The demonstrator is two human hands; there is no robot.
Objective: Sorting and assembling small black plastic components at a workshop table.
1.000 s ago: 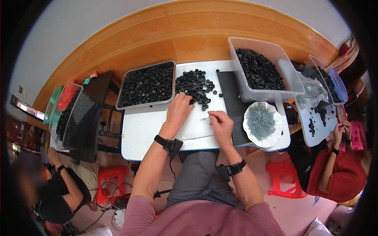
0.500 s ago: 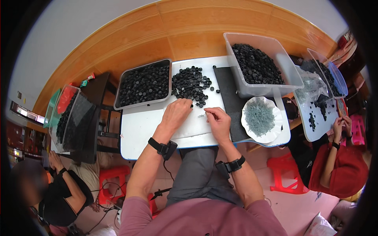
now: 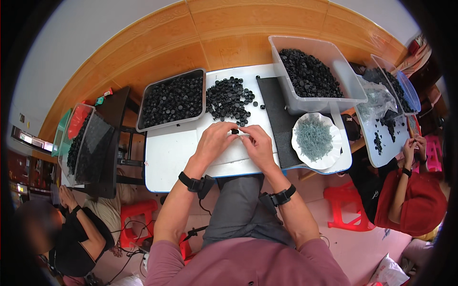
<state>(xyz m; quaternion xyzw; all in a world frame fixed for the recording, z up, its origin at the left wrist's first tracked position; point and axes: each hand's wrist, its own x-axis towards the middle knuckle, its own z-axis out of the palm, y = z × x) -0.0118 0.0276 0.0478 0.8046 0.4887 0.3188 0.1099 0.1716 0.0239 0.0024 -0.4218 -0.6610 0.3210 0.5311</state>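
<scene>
Two-handed handling of a small part, seen from the head. The left hand [image 3: 212, 142] and the right hand [image 3: 258, 147] met above the near half of the white table [image 3: 167, 159], fingertips close together. Between them lay a small black piece [image 3: 234, 131], pinched by the thumb and fingers of the left hand. The fingers of the right hand were drawn together at the near right side of the piece; whether they gripped something thin of their own could not be told, since the fingertips hid it. Just beyond the hands spread a loose pile of black pieces [image 3: 226, 97]; to its left stood a shallow tray [image 3: 204, 93] filled with more. To the right, a dark mat [image 3: 280, 119] ran beneath a deep translucent tub [image 3: 353, 90] of black parts, and nearer the person stood a white scalloped plate [image 3: 324, 165] heaped with thin grey-green pieces [image 3: 314, 137].

The step in hand, as judged from the pose, was close fingertip work on one piece, the left hand apparently steadying it while the right worked at its side. The next move called, in all likelihood, for a steady left pinch and fine alignment by the right fingertips.
</scene>
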